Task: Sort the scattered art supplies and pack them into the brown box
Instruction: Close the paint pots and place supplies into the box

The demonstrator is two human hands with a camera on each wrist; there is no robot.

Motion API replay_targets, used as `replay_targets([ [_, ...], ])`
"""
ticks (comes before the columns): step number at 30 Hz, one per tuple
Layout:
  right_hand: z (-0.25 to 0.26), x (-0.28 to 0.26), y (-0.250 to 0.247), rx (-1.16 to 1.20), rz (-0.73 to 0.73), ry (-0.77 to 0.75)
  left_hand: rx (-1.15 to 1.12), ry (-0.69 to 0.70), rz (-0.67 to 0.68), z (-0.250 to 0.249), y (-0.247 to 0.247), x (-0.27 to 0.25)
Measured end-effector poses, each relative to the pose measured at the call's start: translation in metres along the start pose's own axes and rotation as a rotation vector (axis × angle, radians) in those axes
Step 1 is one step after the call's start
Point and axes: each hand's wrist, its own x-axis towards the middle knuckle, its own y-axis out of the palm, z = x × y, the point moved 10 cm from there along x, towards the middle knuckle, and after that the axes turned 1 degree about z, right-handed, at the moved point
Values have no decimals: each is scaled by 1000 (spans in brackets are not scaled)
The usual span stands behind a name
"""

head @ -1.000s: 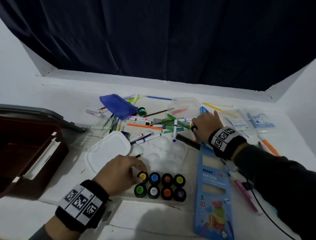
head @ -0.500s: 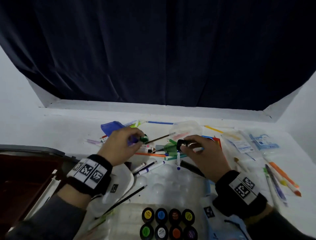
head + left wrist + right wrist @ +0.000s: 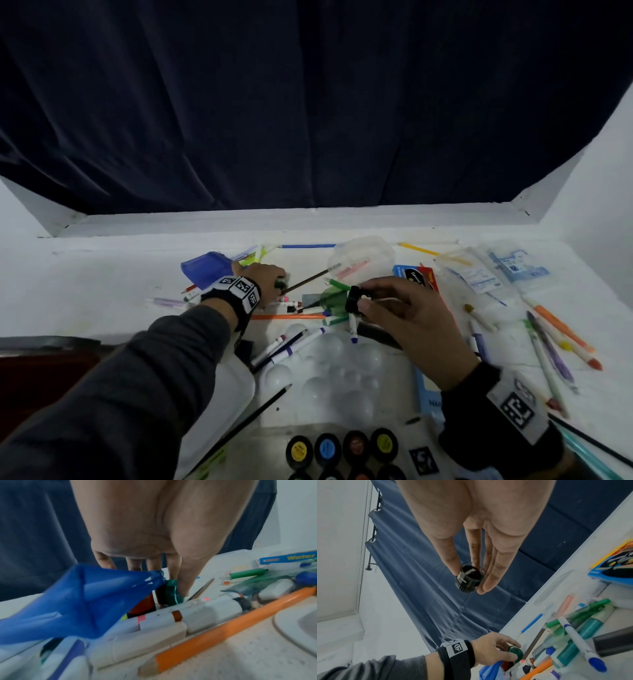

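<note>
While the head view looks down on the white counter [image 3: 102, 274], the left hand [image 3: 262, 277] reaches into the pile of markers and closes its fingertips on a green-lidded paint pot [image 3: 280, 283] lying just beside a blue translucent pouch [image 3: 205, 269]. The right hand [image 3: 404, 315] is raised above the pile and pinches a small black paint pot [image 3: 353, 300] between thumb and fingers. A clear lidded tub [image 3: 363, 255] stands behind the pile with a pink stick inside. At the bottom edge, a clear tray [image 3: 274, 431] holds two rows of paint pots [image 3: 342, 450] with yellow, blue, red and yellow lids in the upper row. A white mixing palette [image 3: 329, 373] lies between that tray and the markers. The brown box [image 3: 41, 380] sits at the left edge, its interior dark.

From the left wrist view, the thumb and index finger press against the green pot's [image 3: 172, 593] rim; it lies on its side, touching the blue pouch [image 3: 77, 601]. White markers [image 3: 197, 609] and an orange pencil [image 3: 223, 615] lie nearer the camera.

From the right wrist view, the thumb and straight fingers pinch the black pot [image 3: 469, 580] in the air, clear of the counter. Below, the left hand [image 3: 494, 650] grips the green pot [image 3: 515, 652].
</note>
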Motion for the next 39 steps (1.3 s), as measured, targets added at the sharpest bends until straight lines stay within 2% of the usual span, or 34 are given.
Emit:
replay_targets([
  [4,-5,-3,0,74,-13,53,-30,11,-121,4,-14,-5],
  [6,-7,-6,4,139,15,95,-140,41,-201,3,-32,-17],
  [9,-9,-11,11,217,30,171,-590,130,-354,10,-66,-49],
  [13,-6,-21,28,277,60,237,-1084,219,-518,29,-92,-126],
  [16,-5,-33,44,289,97,271,-1260,249,-614,44,-84,-189],
  [20,-7,-53,67,194,159,269,-1399,230,-614,55,-38,-248],
  [24,-7,-74,89,-29,225,175,-1292,233,-571,45,16,-285],
  [28,-15,-95,122,-173,310,138,-1200,243,-409,29,68,-296],
  [33,-13,-113,158,-597,403,-102,-895,293,-423,19,83,-302],
  [39,-30,-129,178,-808,541,-66,-763,371,-395,12,94,-299],
])
